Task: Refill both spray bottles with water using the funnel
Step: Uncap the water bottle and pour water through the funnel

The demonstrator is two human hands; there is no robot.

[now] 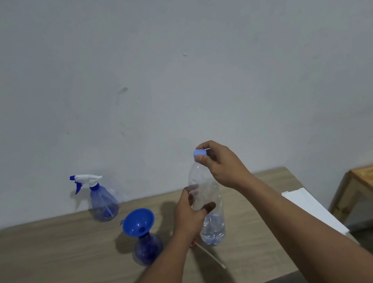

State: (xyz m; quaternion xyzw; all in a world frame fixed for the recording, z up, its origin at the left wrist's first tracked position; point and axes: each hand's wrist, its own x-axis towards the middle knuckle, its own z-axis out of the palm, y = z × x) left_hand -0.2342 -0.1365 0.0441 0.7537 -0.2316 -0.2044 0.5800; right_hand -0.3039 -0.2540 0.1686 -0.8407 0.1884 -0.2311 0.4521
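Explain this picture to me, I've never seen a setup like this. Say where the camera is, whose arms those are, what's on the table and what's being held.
There is no machine here. One camera sits on a person's head and looks forward and down, so the two arms are that person's own. The left hand grips the body of a clear water bottle with a little water at its bottom. The right hand pinches its pale blue cap. On the table stands a spray bottle with its white trigger head on. Nearer stands an open spray bottle with a blue funnel in its neck. A thin white tube lies by the left wrist.
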